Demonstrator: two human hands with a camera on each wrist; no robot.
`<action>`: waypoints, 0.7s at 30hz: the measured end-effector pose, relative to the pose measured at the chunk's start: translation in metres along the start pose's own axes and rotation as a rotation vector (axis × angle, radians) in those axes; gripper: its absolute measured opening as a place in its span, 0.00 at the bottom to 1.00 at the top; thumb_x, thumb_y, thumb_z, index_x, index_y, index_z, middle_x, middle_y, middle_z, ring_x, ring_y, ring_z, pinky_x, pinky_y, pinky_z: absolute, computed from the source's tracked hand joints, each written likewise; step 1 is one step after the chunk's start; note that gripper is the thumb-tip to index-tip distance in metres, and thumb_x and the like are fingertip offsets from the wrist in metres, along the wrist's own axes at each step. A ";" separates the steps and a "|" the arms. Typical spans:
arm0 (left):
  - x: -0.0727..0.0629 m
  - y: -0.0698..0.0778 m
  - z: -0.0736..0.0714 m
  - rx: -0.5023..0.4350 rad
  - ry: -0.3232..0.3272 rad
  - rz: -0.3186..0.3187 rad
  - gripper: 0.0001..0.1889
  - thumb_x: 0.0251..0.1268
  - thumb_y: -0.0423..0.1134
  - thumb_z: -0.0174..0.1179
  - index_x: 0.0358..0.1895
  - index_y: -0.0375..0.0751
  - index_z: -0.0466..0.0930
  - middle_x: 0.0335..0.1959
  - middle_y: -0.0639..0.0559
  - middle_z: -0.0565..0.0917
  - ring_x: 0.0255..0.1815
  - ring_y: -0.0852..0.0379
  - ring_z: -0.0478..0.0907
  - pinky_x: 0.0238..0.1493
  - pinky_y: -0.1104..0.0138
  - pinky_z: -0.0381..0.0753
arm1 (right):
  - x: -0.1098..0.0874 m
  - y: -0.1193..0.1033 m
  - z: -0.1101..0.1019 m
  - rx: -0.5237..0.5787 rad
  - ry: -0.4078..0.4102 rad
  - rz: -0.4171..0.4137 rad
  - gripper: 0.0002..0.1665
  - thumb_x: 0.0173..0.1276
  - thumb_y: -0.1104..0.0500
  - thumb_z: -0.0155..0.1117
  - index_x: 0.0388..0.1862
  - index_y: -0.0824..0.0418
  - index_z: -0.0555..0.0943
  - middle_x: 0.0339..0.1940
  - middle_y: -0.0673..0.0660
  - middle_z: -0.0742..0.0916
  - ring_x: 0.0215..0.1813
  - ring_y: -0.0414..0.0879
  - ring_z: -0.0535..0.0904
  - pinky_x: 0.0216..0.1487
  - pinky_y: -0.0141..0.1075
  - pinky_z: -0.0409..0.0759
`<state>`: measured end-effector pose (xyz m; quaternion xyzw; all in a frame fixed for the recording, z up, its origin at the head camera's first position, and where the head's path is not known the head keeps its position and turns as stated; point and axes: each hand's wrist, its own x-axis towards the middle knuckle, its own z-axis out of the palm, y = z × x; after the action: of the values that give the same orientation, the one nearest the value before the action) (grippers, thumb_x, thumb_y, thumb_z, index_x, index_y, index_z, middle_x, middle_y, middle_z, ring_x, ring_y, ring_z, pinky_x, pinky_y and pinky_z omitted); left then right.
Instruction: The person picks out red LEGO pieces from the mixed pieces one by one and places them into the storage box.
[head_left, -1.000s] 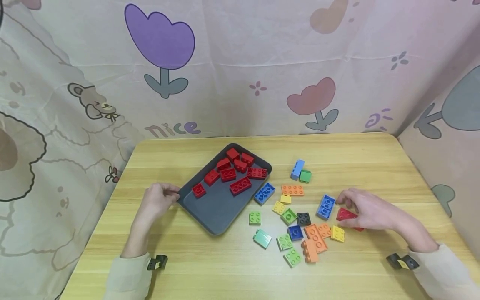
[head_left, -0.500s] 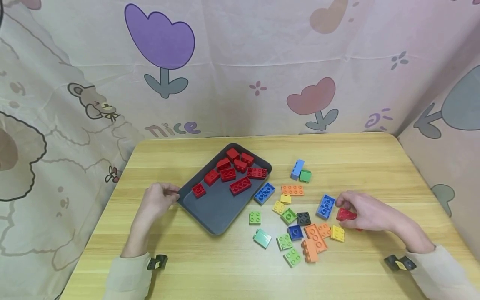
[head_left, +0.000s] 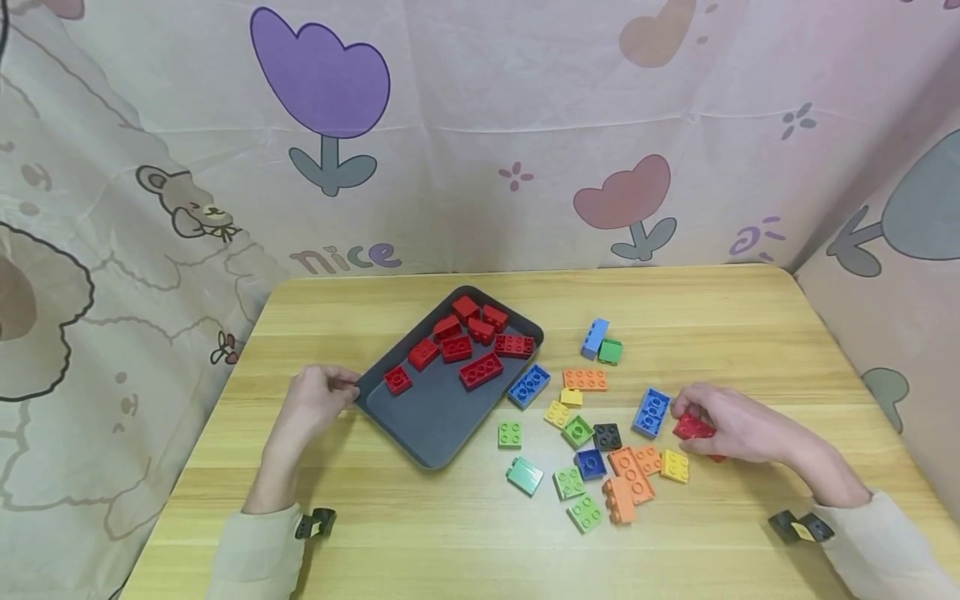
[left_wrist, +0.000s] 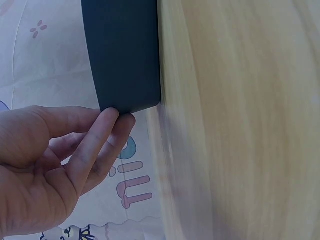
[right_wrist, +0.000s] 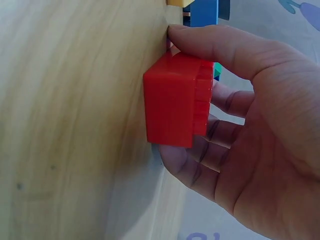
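Note:
My left hand (head_left: 315, 407) pinches the left corner of a dark grey tray (head_left: 408, 421); in the left wrist view its fingertips meet the tray wall (left_wrist: 125, 55). Several red building bricks (head_left: 481, 372) lie in the tray, mostly toward its far end. At the right of the table my right hand (head_left: 735, 423) holds a long red brick (head_left: 692, 427), partly covered by the hand. The right wrist view shows the thumb on one side of this red brick (right_wrist: 170, 105) and curled fingers on the other. A blue brick (head_left: 652, 413) sits just left of those fingers.
Between tray and right hand lie scattered bricks: orange (head_left: 585, 381), yellow (head_left: 675, 467), black (head_left: 607, 437), lime green (head_left: 584, 514), teal (head_left: 524, 477) and dark blue (head_left: 591, 465). Another blue brick (head_left: 529, 387) lies against the tray's right side. A patterned cloth (head_left: 465, 167) hangs behind the table.
My right hand has moved slightly left, its fingers and thumb now closer around the red brick, which has turned a little. The left hand and tray stay where they were.

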<state>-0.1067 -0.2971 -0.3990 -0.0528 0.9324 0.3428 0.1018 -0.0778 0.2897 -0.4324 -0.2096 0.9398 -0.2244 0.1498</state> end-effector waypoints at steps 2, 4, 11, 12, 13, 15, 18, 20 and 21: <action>0.000 0.000 0.000 -0.001 0.000 -0.002 0.12 0.73 0.29 0.61 0.53 0.27 0.86 0.43 0.34 0.90 0.40 0.47 0.90 0.36 0.64 0.83 | 0.000 0.000 0.000 -0.001 -0.002 0.003 0.22 0.56 0.54 0.83 0.46 0.53 0.82 0.36 0.44 0.82 0.35 0.33 0.71 0.33 0.28 0.72; 0.000 0.000 0.000 -0.003 -0.001 -0.003 0.12 0.73 0.29 0.61 0.53 0.27 0.86 0.44 0.34 0.90 0.40 0.47 0.90 0.36 0.64 0.83 | 0.000 -0.001 -0.001 -0.004 -0.006 0.008 0.22 0.56 0.54 0.83 0.46 0.53 0.82 0.36 0.44 0.82 0.35 0.34 0.71 0.33 0.28 0.72; 0.000 -0.001 0.002 -0.003 0.001 0.000 0.12 0.73 0.28 0.61 0.53 0.27 0.86 0.44 0.34 0.91 0.40 0.47 0.90 0.36 0.65 0.83 | 0.001 -0.003 -0.005 -0.015 -0.020 0.018 0.24 0.55 0.53 0.84 0.48 0.55 0.83 0.38 0.44 0.85 0.36 0.33 0.74 0.36 0.28 0.77; 0.000 0.000 0.001 -0.005 0.000 0.001 0.12 0.73 0.28 0.61 0.53 0.27 0.86 0.44 0.34 0.91 0.40 0.46 0.90 0.36 0.65 0.83 | 0.001 -0.004 -0.006 -0.013 -0.021 0.017 0.24 0.55 0.53 0.84 0.48 0.56 0.83 0.38 0.44 0.85 0.36 0.33 0.75 0.36 0.28 0.77; 0.000 0.000 0.001 -0.006 -0.002 0.001 0.12 0.73 0.28 0.61 0.53 0.27 0.86 0.44 0.34 0.91 0.40 0.46 0.90 0.36 0.65 0.83 | 0.001 -0.004 -0.007 -0.009 -0.022 0.017 0.24 0.55 0.53 0.84 0.48 0.56 0.83 0.38 0.44 0.85 0.36 0.33 0.75 0.36 0.29 0.78; 0.000 0.000 0.000 -0.010 -0.004 0.000 0.12 0.73 0.28 0.61 0.54 0.26 0.86 0.44 0.33 0.91 0.40 0.46 0.90 0.36 0.65 0.83 | 0.001 -0.004 -0.009 -0.011 -0.023 0.017 0.24 0.55 0.53 0.84 0.48 0.55 0.83 0.37 0.44 0.85 0.36 0.33 0.75 0.36 0.29 0.78; 0.000 0.000 0.000 -0.011 -0.004 0.000 0.12 0.73 0.28 0.61 0.53 0.26 0.86 0.43 0.33 0.90 0.40 0.45 0.90 0.36 0.64 0.83 | 0.001 -0.005 -0.012 -0.021 -0.018 0.013 0.24 0.55 0.52 0.84 0.48 0.55 0.83 0.36 0.43 0.84 0.36 0.33 0.75 0.36 0.29 0.77; 0.000 -0.001 0.000 -0.010 -0.002 0.003 0.12 0.73 0.28 0.61 0.53 0.26 0.86 0.43 0.34 0.91 0.40 0.45 0.91 0.36 0.64 0.83 | 0.001 -0.005 -0.014 -0.029 -0.013 0.007 0.24 0.55 0.53 0.84 0.47 0.54 0.83 0.36 0.43 0.85 0.36 0.33 0.76 0.36 0.29 0.78; 0.000 -0.001 0.001 -0.009 -0.001 0.003 0.12 0.73 0.28 0.61 0.53 0.26 0.86 0.43 0.34 0.91 0.40 0.45 0.91 0.36 0.64 0.83 | 0.002 -0.005 -0.016 -0.031 -0.011 0.004 0.24 0.55 0.53 0.84 0.47 0.55 0.83 0.36 0.43 0.85 0.35 0.33 0.75 0.36 0.29 0.78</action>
<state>-0.1063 -0.2972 -0.4001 -0.0517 0.9308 0.3472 0.1016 -0.0833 0.2902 -0.4168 -0.2113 0.9428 -0.2084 0.1521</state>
